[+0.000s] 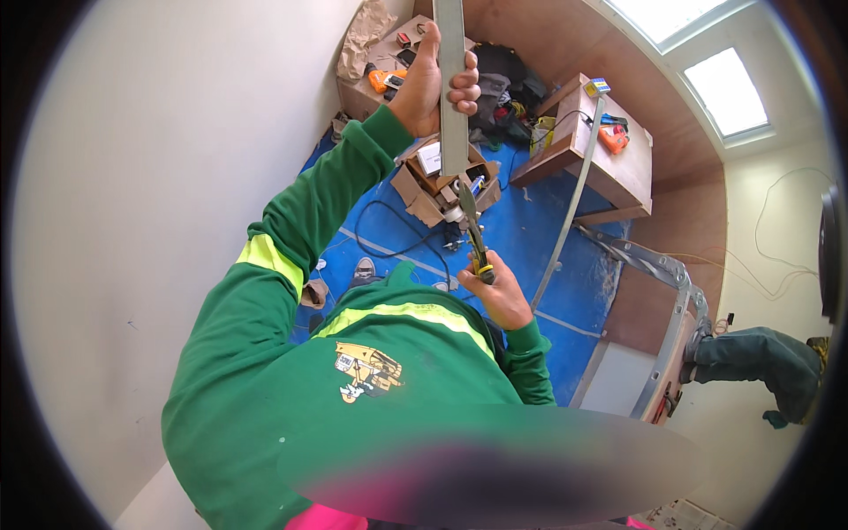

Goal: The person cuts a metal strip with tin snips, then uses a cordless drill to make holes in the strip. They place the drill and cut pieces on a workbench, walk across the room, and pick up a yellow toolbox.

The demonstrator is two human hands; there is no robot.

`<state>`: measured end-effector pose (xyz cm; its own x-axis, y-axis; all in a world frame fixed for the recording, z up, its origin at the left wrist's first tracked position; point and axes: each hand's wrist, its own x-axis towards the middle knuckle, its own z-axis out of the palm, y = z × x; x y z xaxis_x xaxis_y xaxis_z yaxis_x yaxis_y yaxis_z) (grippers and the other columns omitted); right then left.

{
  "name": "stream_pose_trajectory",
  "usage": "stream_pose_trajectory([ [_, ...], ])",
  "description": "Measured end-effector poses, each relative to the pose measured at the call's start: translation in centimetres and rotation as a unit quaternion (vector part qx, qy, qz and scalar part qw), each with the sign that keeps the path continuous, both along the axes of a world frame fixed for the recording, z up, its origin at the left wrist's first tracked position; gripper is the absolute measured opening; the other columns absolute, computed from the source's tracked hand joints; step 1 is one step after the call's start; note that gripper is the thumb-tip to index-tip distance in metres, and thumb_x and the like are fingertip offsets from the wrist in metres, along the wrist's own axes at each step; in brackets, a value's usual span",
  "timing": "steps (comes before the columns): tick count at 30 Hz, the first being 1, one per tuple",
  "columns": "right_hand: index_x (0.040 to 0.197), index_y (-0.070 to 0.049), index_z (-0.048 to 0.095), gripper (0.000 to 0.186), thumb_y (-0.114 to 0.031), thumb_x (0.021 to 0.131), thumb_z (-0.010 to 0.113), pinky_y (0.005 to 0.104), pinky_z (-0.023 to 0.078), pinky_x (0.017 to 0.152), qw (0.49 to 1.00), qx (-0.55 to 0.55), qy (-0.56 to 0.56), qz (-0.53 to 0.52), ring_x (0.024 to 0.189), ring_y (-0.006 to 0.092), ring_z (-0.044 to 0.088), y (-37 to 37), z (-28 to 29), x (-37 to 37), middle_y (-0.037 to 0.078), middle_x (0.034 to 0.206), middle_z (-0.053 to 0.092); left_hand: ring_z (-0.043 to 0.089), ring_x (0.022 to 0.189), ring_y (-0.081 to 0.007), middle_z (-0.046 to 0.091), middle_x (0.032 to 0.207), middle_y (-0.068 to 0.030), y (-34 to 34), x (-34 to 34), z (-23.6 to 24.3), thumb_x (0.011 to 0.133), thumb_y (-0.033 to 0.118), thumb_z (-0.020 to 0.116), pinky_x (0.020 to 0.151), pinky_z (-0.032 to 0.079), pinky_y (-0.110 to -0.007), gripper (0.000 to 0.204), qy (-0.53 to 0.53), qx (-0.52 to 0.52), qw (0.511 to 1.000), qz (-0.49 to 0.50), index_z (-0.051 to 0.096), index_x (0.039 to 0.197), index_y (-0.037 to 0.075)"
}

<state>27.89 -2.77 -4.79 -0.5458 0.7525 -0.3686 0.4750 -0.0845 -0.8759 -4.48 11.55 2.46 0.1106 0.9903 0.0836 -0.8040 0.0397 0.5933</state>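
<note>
My left hand [426, 93] is raised and wrapped around a long grey metal channel [453, 141], thumb along one edge and fingers around the other. The channel hangs down from the upper edge of the view. My right hand [502, 299] grips tin snips [473, 228] by their yellow and black handles. Their blades point up at the channel's lower end; I cannot tell whether they touch it.
Below the channel, an open cardboard box [415, 196] of small items sits on blue floor sheeting [548, 221]. A wooden table [618, 155] holds an orange drill [613, 137]. A thin metal strip [572, 199] leans there. Another person's legs [751, 355] are on a metal-framed platform [667, 331].
</note>
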Motion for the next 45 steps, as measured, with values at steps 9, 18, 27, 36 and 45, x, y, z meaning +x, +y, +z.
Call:
stream_pose_trajectory([
  [9, 0.115, -0.003, 0.062, 0.046, -0.042, 0.099, 0.081, 0.0396, 0.051, 0.083, 1.000, -0.011, 0.000, -0.016, 0.092, 0.0214, 0.062, -0.7, 0.0, -0.2, 0.010, 0.098, 0.067, 0.038, 0.061, -0.0064, 0.037, 0.076, 0.0052, 0.5, 2.0, 0.2, 0.101, 0.091, 0.039, 0.057, 0.041, -0.025, 0.080, 0.005, -0.009, 0.999, -0.045, 0.058, 0.101, 0.013],
  [18, 0.120, -0.004, 0.062, 0.046, -0.041, 0.101, 0.080, 0.0378, 0.050, 0.083, 1.000, -0.015, 0.015, -0.015, 0.092, 0.0183, 0.060, -0.6, 0.5, -0.3, 0.006, 0.099, 0.064, 0.036, 0.059, -0.0068, 0.037, 0.075, 0.0053, 0.8, 3.6, 0.6, 0.099, 0.094, 0.040, 0.057, 0.040, -0.025, 0.081, 0.025, -0.031, 0.998, -0.058, 0.055, 0.101, 0.014],
  [27, 0.126, -0.003, 0.059, 0.048, -0.040, 0.103, 0.078, 0.0357, 0.049, 0.083, 0.999, -0.040, 0.027, -0.011, 0.093, 0.0164, 0.058, -0.7, 1.1, -0.7, 0.004, 0.100, 0.062, 0.035, 0.059, -0.0066, 0.036, 0.075, 0.0052, 1.2, 4.0, 0.6, 0.099, 0.094, 0.039, 0.056, 0.039, -0.025, 0.082, 0.031, -0.030, 0.998, -0.039, 0.055, 0.102, 0.014],
  [36, 0.116, -0.004, 0.062, 0.027, -0.019, 0.101, 0.079, 0.0326, 0.049, 0.083, 0.999, 0.008, 0.010, -0.035, 0.089, 0.0134, 0.055, -1.0, -0.3, -1.1, 0.002, 0.097, 0.059, 0.032, 0.057, -0.0067, 0.032, 0.072, 0.0062, 2.1, 5.6, 0.1, 0.091, 0.101, 0.041, 0.053, 0.032, -0.024, 0.087, 0.063, -0.049, 0.995, -0.054, 0.050, 0.095, 0.015],
  [45, 0.105, -0.005, 0.060, 0.017, -0.005, 0.094, 0.073, 0.0306, 0.047, 0.072, 0.999, -0.008, -0.001, -0.042, 0.081, 0.0098, 0.056, -0.9, -4.5, -0.4, -0.001, 0.087, 0.057, 0.034, 0.055, -0.0075, 0.036, 0.071, 0.0062, 4.1, 7.4, -3.3, 0.097, 0.093, 0.046, 0.052, 0.034, -0.026, 0.077, 0.063, -0.076, 0.991, -0.094, 0.053, 0.099, 0.017],
])
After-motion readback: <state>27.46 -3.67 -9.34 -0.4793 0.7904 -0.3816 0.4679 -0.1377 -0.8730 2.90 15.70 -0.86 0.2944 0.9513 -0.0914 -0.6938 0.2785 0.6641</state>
